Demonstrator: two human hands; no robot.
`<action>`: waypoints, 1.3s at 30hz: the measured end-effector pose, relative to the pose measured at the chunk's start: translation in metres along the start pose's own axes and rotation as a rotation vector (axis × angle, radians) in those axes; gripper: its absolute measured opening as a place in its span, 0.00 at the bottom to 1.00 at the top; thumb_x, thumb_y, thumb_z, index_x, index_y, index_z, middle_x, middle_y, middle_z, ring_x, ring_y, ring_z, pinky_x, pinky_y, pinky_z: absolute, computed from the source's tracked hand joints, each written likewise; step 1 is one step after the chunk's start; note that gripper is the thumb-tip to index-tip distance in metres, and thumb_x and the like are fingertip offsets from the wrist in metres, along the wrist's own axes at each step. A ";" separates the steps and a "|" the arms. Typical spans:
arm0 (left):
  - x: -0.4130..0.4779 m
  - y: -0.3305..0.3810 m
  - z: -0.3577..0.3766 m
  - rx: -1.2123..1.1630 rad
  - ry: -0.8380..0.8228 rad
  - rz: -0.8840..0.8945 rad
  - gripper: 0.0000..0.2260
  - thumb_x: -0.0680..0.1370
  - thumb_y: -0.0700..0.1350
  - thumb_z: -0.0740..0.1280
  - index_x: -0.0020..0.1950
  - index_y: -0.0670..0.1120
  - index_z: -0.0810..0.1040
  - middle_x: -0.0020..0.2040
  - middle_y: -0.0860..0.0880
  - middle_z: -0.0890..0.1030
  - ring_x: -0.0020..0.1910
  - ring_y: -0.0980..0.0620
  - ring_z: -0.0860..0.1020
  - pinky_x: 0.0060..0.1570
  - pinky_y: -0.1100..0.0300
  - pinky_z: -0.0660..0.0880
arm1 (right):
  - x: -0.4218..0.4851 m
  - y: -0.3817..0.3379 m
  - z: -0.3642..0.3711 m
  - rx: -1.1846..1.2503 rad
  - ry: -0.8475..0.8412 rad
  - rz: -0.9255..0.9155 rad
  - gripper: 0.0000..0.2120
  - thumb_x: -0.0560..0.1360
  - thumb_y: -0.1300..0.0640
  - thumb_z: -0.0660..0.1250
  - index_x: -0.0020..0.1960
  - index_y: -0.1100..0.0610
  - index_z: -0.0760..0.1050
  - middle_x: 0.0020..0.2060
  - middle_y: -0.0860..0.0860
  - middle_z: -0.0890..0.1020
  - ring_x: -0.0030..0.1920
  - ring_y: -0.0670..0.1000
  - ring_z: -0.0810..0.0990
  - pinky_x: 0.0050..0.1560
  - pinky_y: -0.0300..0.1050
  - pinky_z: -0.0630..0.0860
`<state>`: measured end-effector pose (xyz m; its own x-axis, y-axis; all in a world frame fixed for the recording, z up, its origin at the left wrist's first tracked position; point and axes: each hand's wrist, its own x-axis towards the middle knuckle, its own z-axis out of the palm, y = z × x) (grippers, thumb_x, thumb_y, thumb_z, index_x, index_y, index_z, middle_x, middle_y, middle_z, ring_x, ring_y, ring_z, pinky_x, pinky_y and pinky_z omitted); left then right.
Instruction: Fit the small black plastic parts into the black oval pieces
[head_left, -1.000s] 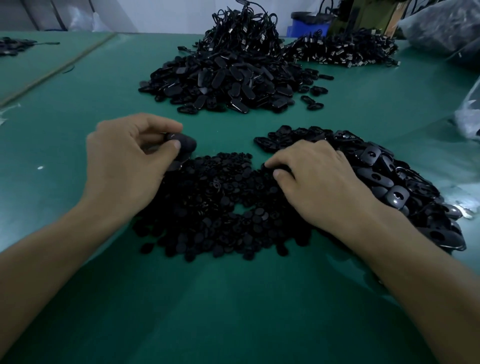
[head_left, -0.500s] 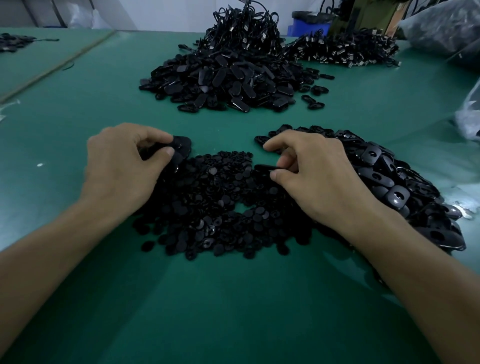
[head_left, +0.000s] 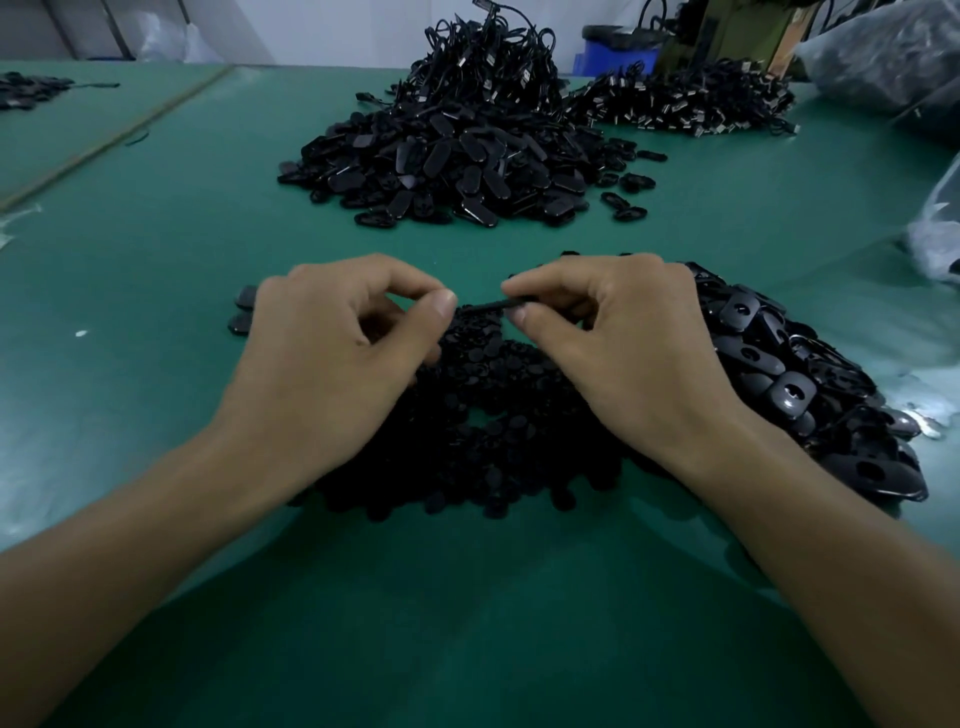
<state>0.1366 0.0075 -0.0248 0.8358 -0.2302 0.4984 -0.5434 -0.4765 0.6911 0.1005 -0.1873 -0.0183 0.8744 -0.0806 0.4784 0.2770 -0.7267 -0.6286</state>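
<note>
Since the earlier frame both hands have lifted off the heap of small parts (head_left: 498, 400) and drawn together above its far edge; the right hand has carried an oval piece up with it. We record the right hand (head_left: 623, 343) pinching that oval piece (head_left: 493, 305) between thumb and forefinger, the piece held flat and seen edge-on, pointing toward the left hand. We record the left hand (head_left: 332, 353) with all fingers curled and its thumb tip meeting the forefinger right at the free end of the piece; we cannot tell whether it pinches a small part, the piece itself, or nothing. Two loose pieces (head_left: 244, 300) lie on the green table (head_left: 467, 597) just left of the heap, partly hidden behind the left hand. Touching the heap on its right is a pile of oval pieces (head_left: 789, 374), several showing a keyhole-shaped opening. Beyond the heap, well apart from it, sits a larger mound of oval pieces (head_left: 447, 166), and behind that a stack of black cables (head_left: 488, 67). Farther right beyond the heap lies a second spread of cables (head_left: 685, 104), with a blue bin (head_left: 618, 52) behind it.
</note>
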 end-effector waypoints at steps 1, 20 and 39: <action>-0.001 0.002 0.002 -0.054 -0.029 -0.042 0.06 0.76 0.57 0.67 0.44 0.59 0.82 0.33 0.59 0.84 0.27 0.58 0.80 0.29 0.67 0.75 | 0.000 -0.002 0.001 0.062 0.007 -0.023 0.09 0.76 0.59 0.73 0.55 0.52 0.85 0.43 0.41 0.85 0.44 0.38 0.82 0.49 0.29 0.77; -0.002 -0.010 0.011 -0.576 -0.012 -0.248 0.08 0.75 0.36 0.73 0.45 0.50 0.85 0.39 0.47 0.87 0.40 0.50 0.86 0.41 0.64 0.81 | -0.003 -0.005 0.005 -0.244 -0.317 0.070 0.05 0.78 0.50 0.69 0.48 0.48 0.84 0.43 0.46 0.83 0.45 0.49 0.82 0.51 0.53 0.80; -0.003 -0.011 0.011 -0.577 0.021 -0.249 0.08 0.77 0.35 0.71 0.47 0.48 0.84 0.40 0.47 0.87 0.40 0.50 0.86 0.40 0.63 0.81 | -0.003 -0.007 0.006 0.111 -0.137 0.000 0.08 0.78 0.59 0.70 0.55 0.51 0.84 0.37 0.37 0.82 0.41 0.34 0.80 0.45 0.27 0.74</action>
<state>0.1415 0.0038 -0.0400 0.9441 -0.1522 0.2924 -0.2925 0.0224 0.9560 0.0981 -0.1778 -0.0184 0.9185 0.0186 0.3951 0.3124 -0.6467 -0.6959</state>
